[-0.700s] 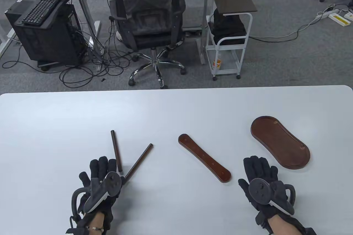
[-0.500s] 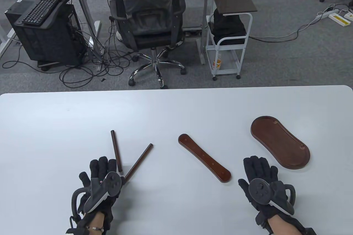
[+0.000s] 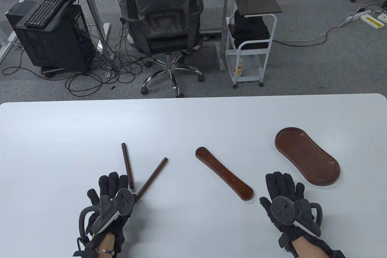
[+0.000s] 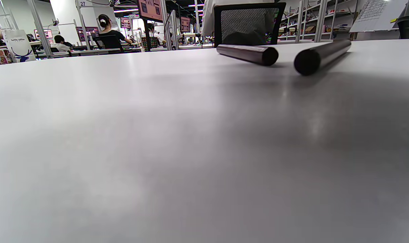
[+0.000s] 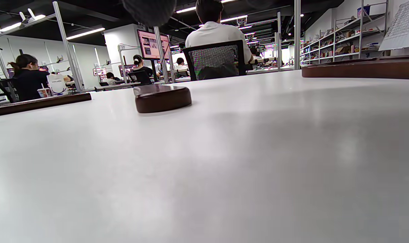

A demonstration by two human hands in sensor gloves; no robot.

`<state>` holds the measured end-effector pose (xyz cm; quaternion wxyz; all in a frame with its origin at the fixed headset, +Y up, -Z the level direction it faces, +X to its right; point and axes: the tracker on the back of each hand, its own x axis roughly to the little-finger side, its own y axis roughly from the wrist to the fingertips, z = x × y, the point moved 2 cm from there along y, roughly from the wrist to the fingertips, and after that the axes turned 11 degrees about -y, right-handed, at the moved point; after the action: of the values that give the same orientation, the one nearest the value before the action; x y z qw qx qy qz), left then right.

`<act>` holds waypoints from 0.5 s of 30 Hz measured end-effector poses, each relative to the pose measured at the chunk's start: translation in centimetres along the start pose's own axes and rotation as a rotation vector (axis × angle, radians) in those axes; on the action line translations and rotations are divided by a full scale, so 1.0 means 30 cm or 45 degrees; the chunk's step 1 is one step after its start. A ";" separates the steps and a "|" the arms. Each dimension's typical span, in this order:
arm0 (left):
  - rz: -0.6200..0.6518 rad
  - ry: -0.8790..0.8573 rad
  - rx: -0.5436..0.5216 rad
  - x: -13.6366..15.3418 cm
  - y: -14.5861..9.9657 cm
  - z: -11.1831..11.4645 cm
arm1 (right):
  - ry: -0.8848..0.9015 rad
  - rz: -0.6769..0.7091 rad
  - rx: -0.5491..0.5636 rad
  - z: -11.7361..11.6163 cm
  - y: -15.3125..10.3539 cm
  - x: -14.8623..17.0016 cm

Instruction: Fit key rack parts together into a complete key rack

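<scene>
Both hands are lying flat and empty on the tabletop (image 3: 193, 125): left hand (image 3: 107, 202) beside the two rods (image 3: 128, 165), right hand (image 3: 287, 200) near the flat bar (image 3: 223, 173) and oval base (image 3: 307, 156). Nothing is joined yet; I judge the next move needs a rod picked up.

Open table between the scattered parts

Bare white table (image 3: 193, 122) was seen beyond two rods (image 3: 128, 165) (image 3: 152, 177), crossbar (image 3: 223, 173) and base tray (image 3: 307, 156), all lying well apart.
</scene>
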<state>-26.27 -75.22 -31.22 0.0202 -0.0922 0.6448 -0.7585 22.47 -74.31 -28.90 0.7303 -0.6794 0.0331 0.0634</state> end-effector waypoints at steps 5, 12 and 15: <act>-0.008 0.012 0.004 -0.009 0.007 0.002 | 0.060 0.024 -0.026 -0.002 0.019 -0.024; 0.001 -0.074 0.044 -0.019 0.012 0.013 | 0.026 0.019 -0.123 0.014 0.119 -0.100; 0.011 -0.059 0.044 -0.022 0.012 0.014 | 0.000 0.012 -0.174 0.018 0.166 -0.142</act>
<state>-25.59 -75.58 -31.58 0.0400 -0.1067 0.6315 -0.7670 17.55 -73.65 -33.20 0.6817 -0.7276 0.0319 0.0689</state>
